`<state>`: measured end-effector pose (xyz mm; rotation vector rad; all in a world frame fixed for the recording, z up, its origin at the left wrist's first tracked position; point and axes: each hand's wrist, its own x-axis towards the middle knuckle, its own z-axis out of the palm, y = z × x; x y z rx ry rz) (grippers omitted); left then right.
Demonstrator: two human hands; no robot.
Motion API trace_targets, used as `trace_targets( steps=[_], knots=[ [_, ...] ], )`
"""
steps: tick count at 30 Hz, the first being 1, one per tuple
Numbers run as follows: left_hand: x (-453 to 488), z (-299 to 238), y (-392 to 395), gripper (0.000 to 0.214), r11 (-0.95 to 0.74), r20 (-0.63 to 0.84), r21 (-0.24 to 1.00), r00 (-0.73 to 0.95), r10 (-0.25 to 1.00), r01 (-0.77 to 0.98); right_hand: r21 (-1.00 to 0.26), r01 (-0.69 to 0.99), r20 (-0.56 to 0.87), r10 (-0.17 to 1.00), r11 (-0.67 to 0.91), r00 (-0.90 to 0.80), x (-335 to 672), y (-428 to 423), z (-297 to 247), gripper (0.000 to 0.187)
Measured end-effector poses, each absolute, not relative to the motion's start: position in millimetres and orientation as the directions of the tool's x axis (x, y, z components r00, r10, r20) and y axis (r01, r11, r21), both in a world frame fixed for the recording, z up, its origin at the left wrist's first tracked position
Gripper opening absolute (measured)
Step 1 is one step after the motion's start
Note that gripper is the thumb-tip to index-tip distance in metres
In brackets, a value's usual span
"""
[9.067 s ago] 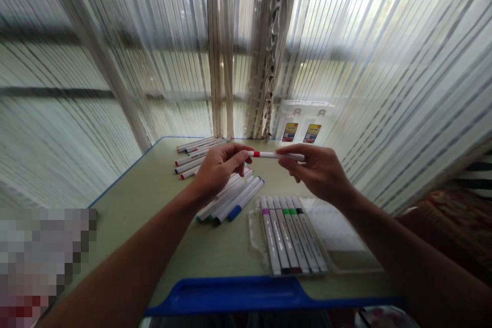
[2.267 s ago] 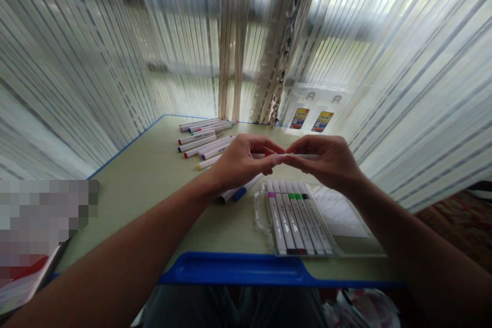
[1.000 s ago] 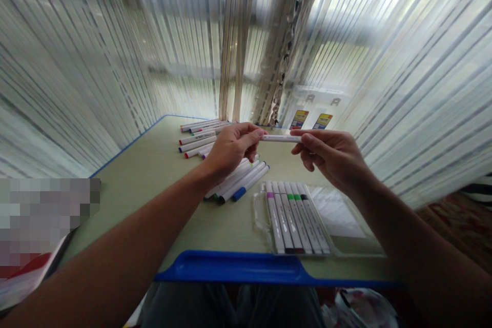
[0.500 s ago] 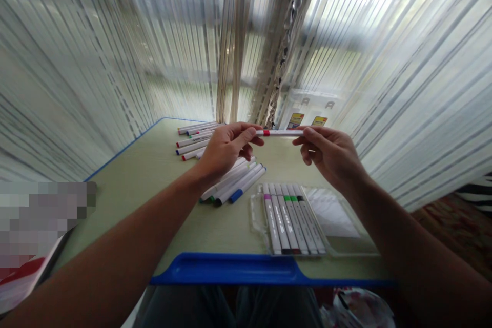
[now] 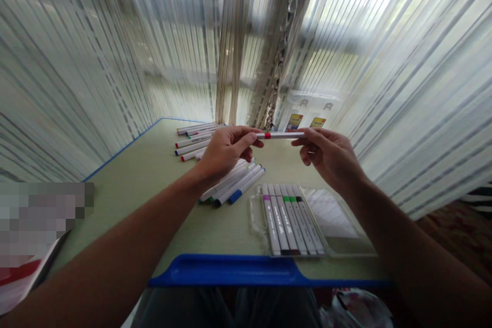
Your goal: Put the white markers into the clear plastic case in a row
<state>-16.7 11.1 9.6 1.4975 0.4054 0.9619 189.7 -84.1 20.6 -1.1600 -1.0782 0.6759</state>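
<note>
A white marker [image 5: 282, 136] with a red band is held level above the table between both hands. My left hand [image 5: 230, 148] pinches its left end, and my right hand [image 5: 328, 151] grips the right end between thumb and fingers. Below, a clear plastic case [image 5: 257, 215] lies with its lid spread to the right. Several white markers [image 5: 290, 220] stand side by side in it, with purple, green and black bands. More loose markers [image 5: 246, 184] lie under and beyond my left hand, one with a blue cap; part of that pile is hidden by the hand.
Another group of markers [image 5: 192, 145] lies at the back left of the pale green table [image 5: 126, 179]. A blue tray edge [image 5: 234, 269] runs along the front. At the back stands a clear case with yellow labels [image 5: 313, 107], before string curtains [image 5: 184, 36].
Both hands keep hold of the marker at nearly the same place. The marker has shifted very slightly down; otherwise the scene looks the same.
</note>
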Motion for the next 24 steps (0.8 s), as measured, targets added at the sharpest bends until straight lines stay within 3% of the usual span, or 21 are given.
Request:
trace_targets(
  steps=[15, 24],
  knots=[
    [-14.8, 7.9, 7.1, 0.022, -0.322, 0.344, 0.934, 0.644, 0.684, -0.156, -0.954, 0.099, 0.299, 0.920, 0.283, 0.254, 179.4, -88.3, 20.2, 0.021],
    [-12.0, 6.1, -2.0, 0.025, -0.363, 0.322, 0.926, 0.715, 0.621, -0.102, -0.894, 0.318, 0.366, 0.924, 0.315, 0.115, 179.4, -91.1, 15.2, 0.023]
  ],
)
